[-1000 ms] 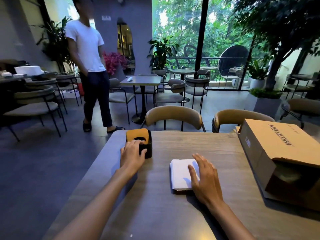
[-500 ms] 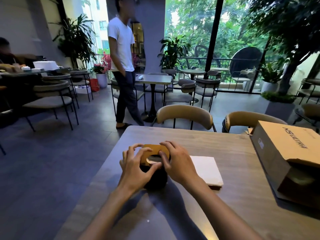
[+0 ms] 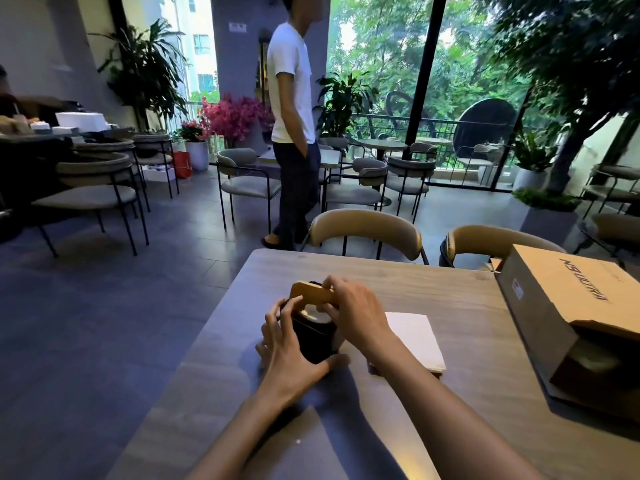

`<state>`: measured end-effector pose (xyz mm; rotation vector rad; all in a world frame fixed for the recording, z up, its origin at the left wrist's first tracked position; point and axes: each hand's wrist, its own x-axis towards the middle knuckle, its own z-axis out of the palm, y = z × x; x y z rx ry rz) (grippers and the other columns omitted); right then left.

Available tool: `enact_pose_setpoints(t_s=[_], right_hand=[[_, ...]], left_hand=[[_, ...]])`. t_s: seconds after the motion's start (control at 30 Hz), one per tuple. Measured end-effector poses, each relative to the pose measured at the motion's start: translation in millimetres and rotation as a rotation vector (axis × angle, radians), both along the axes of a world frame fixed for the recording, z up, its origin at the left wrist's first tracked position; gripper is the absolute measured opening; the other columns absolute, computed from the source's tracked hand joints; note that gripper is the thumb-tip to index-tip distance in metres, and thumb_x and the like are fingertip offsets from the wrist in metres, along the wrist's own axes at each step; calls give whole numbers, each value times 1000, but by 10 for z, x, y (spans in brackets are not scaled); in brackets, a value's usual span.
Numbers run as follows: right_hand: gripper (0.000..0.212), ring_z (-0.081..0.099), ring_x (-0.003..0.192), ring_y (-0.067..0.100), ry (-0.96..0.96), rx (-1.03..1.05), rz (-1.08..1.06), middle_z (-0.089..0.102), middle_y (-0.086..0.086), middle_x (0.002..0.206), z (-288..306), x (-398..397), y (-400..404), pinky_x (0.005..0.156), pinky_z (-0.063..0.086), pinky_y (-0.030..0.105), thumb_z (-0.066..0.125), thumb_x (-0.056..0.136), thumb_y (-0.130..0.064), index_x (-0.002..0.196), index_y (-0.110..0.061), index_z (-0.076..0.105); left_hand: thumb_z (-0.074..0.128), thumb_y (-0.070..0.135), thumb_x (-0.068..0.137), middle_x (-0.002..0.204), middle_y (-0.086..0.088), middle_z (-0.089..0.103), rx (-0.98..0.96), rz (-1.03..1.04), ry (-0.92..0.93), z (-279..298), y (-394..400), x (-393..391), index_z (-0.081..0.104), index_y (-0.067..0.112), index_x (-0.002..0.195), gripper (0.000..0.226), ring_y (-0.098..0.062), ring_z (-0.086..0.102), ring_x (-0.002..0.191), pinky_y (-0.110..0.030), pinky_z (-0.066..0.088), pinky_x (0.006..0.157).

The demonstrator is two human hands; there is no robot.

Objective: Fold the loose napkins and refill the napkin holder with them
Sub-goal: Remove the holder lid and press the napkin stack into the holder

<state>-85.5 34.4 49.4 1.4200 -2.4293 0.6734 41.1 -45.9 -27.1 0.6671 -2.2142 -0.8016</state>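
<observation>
Holder lid (image 3: 311, 295), flat half a second ago, is now tilted up at its far edge, pinched by the right hand (image 3: 356, 311), while the black napkin holder (image 3: 313, 336) is gripped and steadied by the left hand (image 3: 285, 348). The napkin stack (image 3: 415, 336) is left untouched on the bench (image 3: 467, 393), just right of the right hand. Opening seems under way, so refilling can follow.

- I am seeing my left hand (image 3: 289, 348) showing bare, with no glove or ring that I can make out.
- My right hand (image 3: 356, 311) is showing bare too.
- Behind each hand, both forearms are running uncovered, no sleeve showing.
</observation>
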Motion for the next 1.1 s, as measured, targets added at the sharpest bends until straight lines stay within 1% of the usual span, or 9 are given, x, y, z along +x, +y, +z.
enact_pose_setpoints(t_s=[0.1,0.2,0.37,0.5,0.6,0.8,0.87,0.97,1.1], right_hand=[[25,64,90,25,-57,-59,-27,70,2,100,-38,1,13,77,53,41,73,88,-34,105,-24,58],[24,67,88,21,-181,-169,-47,72,-1,97,-73,-49,65,78,57,41,73,88,-33,106,-28,59],[21,69,78,5,-505,-648,-116,69,-12,86,77,-194,243,66,61,32,76,88,-32,97,-27,58],[30,71,73,12,-670,-914,-268,69,-1,89,158,-457,440,52,61,34,77,88,-28,105,-18,56],[31,71,68,16,-765,-934,-420,70,7,92,35,-723,612,53,61,37,75,90,-25,109,-17,52],[24,62,92,21,-895,-897,-702,59,2,105,-251,-1094,950,83,59,43,66,93,-27,108,-25,48],[28,64,93,23,-887,-883,-778,59,4,107,-339,-1176,1063,83,60,45,67,93,-27,111,-25,46],[27,65,90,23,-837,-874,-880,62,8,110,-423,-1260,1222,72,58,38,64,96,-25,117,-21,47],[25,60,106,34,-765,-789,-1010,61,15,120,-497,-1342,1409,77,44,34,59,98,-20,118,-10,50]], left_hand=[[77,71,49,156,3,6,89,43,15,-10,163,-133,15,33,146,121,-25,26,142,-51,36,108],[86,54,61,151,1,21,238,49,62,-1,70,-240,21,35,143,107,-29,39,135,-48,37,108],[66,73,64,134,7,45,180,-26,-46,-34,-210,-269,39,40,131,79,-22,49,126,-45,42,104],[60,68,82,153,13,36,159,-132,-93,-69,-292,-251,22,55,139,70,-20,41,136,-48,29,109],[50,64,90,160,12,29,135,-168,-134,-77,-306,-269,1,62,145,74,-23,36,142,-43,20,110],[45,56,93,157,5,37,24,-168,-107,-143,-291,-291,-8,58,148,76,-25,44,134,-37,26,105],[45,55,93,155,2,40,12,-173,-118,-171,-297,-293,-8,59,148,76,-29,48,127,-36,30,100],[46,52,95,150,1,45,16,-170,-117,-181,-296,-291,-7,59,148,76,-30,50,122,-39,34,99],[46,50,96,125,3,57,-15,-166,-88,-146,-248,-285,0,55,150,71,-19,51,100,-36,34,97]])
